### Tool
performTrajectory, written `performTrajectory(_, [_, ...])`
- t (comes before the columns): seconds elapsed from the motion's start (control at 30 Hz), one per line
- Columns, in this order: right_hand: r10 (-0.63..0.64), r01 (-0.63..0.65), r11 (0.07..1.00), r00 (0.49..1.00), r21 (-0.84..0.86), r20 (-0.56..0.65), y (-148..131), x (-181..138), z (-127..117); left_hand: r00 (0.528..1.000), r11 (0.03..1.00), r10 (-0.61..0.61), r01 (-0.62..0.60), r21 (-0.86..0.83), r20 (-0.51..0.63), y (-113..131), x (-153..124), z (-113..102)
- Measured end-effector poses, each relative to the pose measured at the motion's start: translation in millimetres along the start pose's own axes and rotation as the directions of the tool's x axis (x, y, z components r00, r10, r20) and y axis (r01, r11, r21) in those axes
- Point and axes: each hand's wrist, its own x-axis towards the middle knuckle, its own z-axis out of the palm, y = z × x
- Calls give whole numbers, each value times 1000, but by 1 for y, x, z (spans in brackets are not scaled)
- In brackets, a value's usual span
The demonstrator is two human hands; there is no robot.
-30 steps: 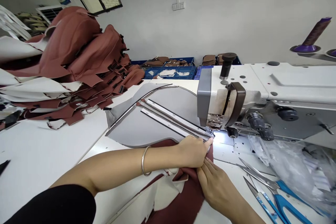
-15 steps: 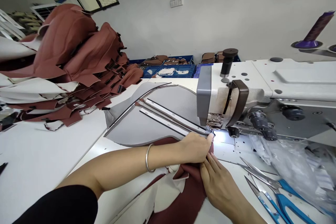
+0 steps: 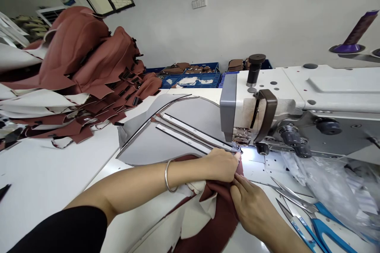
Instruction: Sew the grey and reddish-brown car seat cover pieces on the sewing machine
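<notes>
The left hand [image 3: 222, 165] holds maroon material [image 3: 221, 225] in curled fingers [image 3: 236, 160]; the right hand [image 3: 251, 204] touches it, fingers together, grip unclear.

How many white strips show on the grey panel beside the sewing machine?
2. The farther strip slants toward the machine; the nearer strip runs alongside it, its lower end reaching the left hand. Any under the hand would be hidden.

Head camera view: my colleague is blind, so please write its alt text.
A person's left hand and right hand are on dark red material at the lit end of a white sewing machine. A grey panel with two white strips lies beyond; red pieces are heaped at left, blue-handled scissors at right.
</notes>
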Motion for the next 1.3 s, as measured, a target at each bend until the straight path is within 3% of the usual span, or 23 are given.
performTrajectory(0.13, [38,-38,999,999,13,-26,-1,3,-3,997,997,-27,33,-68,78,3,4,-11])
performTrajectory(0.6, [43,-42,999,999,28,-32,0,2,5,997,995,-64,60,-82,-48,8,5,7])
performTrajectory(0.9, [5,-5,1000,1000,2,-30,7,7,12,962,950,-226,183,-254,-156,3,1,28])
performTrajectory(1.13, [-4,5,998,1000,-59,19,1,0,5,964,982,-114,72,-176,-241,5,-5,35])
performTrajectory(1.3, [-7,12,990,999,-140,33,-8,-2,-1,964,992,-113,95,-85,-239,10,-4,33])
